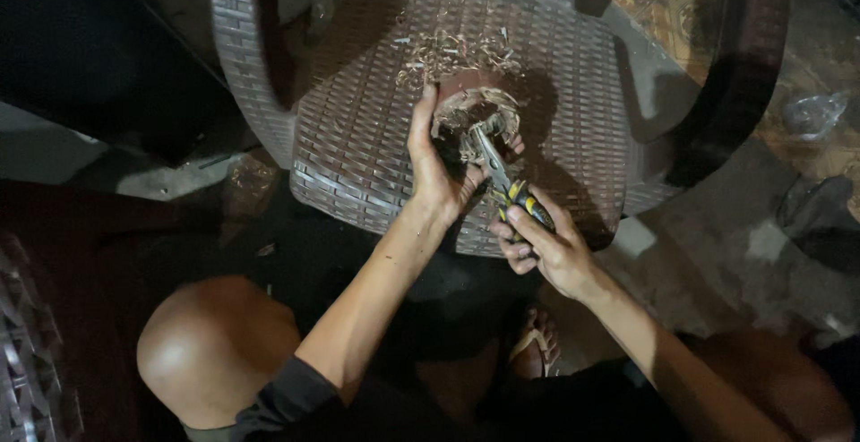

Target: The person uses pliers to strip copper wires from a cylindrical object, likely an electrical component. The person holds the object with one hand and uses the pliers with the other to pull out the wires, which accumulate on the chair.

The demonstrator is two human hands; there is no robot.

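Note:
A round brown coconut shell [475, 112] with ragged fibres around its opening rests on the seat of a brown woven plastic chair [358, 137]. My left hand [436, 166] grips the shell's left side, thumb up along its rim. My right hand [542, 243] is closed around the yellow-and-black handles of a pair of pliers [506, 184]. The metal jaws of the pliers reach up into the shell's opening.
Pale fibre shavings [448, 48] lie scattered on the chair seat behind the shell. My bare knee [215, 343] is at lower left and a sandalled foot [536, 345] below. A crumpled clear plastic bag [811, 112] lies on the concrete floor at right.

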